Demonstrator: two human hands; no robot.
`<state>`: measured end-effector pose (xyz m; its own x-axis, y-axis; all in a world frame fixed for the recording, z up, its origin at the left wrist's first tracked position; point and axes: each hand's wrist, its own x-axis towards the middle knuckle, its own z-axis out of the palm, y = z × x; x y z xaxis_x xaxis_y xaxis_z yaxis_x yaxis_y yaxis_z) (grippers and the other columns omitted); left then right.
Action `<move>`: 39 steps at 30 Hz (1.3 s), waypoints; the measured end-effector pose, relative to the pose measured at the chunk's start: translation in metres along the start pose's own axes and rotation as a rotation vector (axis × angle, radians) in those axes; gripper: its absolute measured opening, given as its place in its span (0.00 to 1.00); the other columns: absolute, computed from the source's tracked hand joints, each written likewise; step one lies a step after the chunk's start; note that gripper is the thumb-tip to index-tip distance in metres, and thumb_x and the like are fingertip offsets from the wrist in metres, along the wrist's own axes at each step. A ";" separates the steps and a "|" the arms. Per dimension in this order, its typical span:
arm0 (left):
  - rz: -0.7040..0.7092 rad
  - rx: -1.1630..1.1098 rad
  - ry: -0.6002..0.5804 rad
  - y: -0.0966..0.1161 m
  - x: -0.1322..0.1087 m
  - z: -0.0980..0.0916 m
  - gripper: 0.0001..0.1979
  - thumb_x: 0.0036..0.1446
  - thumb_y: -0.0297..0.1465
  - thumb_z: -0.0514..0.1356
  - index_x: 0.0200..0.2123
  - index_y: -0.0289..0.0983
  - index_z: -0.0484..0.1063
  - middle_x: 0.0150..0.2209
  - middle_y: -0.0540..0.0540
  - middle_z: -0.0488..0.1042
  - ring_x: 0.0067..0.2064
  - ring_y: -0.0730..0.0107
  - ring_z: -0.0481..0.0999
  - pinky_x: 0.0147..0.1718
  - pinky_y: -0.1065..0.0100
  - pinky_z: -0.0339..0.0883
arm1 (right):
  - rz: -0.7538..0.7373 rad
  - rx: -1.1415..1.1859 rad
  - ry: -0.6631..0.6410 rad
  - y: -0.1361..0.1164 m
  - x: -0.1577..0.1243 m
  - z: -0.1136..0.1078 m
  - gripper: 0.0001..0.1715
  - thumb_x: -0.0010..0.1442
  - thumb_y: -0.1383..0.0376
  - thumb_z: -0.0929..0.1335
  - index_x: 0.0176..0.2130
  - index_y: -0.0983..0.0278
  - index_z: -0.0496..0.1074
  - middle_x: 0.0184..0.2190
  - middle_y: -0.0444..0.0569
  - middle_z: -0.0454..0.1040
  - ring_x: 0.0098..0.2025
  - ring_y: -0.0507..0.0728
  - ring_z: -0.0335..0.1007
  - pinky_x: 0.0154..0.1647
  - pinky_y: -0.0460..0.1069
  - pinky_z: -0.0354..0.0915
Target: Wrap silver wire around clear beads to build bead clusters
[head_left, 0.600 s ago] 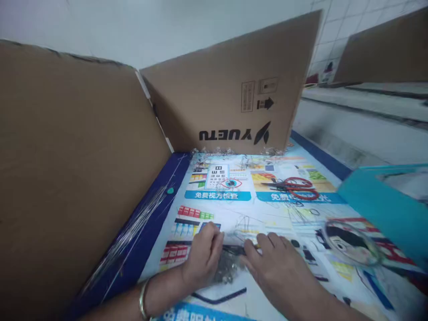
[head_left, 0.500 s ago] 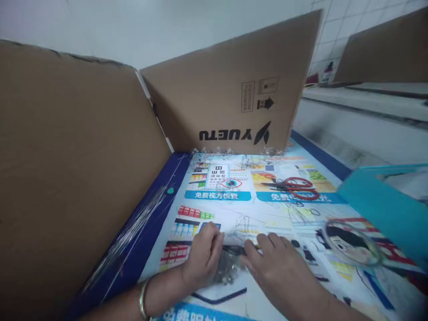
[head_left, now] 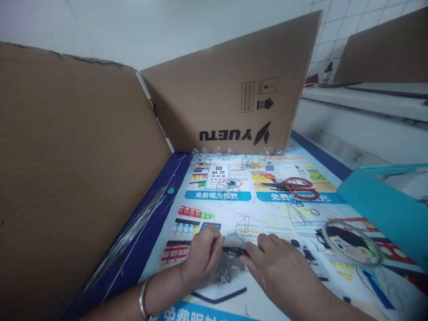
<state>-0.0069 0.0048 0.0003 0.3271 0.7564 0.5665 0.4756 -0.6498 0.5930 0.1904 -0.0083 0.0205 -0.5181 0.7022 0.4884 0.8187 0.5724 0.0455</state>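
Printed tabletop, one dark tool between two curled hands, one bangle

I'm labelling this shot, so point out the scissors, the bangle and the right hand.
Scissors (head_left: 286, 184): head view, where the red handles meet the blades.
Bangle (head_left: 141, 299): head view, outer face of the band.
Right hand (head_left: 279, 265): head view, back of the hand.

Cardboard panel on the left is matt brown, kinda rough along its top edge. Wires look like thin shiny metal; bracelet's smooth, polished metal too. Scissors have red, plastic-looking handles. Can't tell if the dark tool is metal or plastic.
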 end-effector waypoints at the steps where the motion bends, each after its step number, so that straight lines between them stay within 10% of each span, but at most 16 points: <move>1: -0.032 -0.004 0.005 0.000 0.000 0.000 0.06 0.63 0.24 0.47 0.32 0.39 0.58 0.28 0.50 0.62 0.29 0.71 0.62 0.29 0.69 0.57 | 0.009 0.004 -0.007 0.000 0.001 -0.001 0.07 0.51 0.63 0.71 0.28 0.59 0.68 0.23 0.45 0.69 0.26 0.59 0.64 0.27 0.50 0.50; 39: -0.071 -0.021 0.019 0.004 0.001 -0.002 0.07 0.63 0.26 0.47 0.31 0.38 0.59 0.26 0.51 0.61 0.28 0.72 0.62 0.28 0.70 0.57 | -0.040 -0.065 -0.006 0.005 0.004 -0.013 0.08 0.51 0.61 0.71 0.31 0.61 0.70 0.25 0.48 0.69 0.29 0.59 0.63 0.30 0.51 0.51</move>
<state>-0.0065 0.0025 0.0042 0.2778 0.7991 0.5332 0.4795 -0.5963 0.6438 0.1961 -0.0082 0.0337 -0.5517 0.6823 0.4797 0.8117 0.5714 0.1210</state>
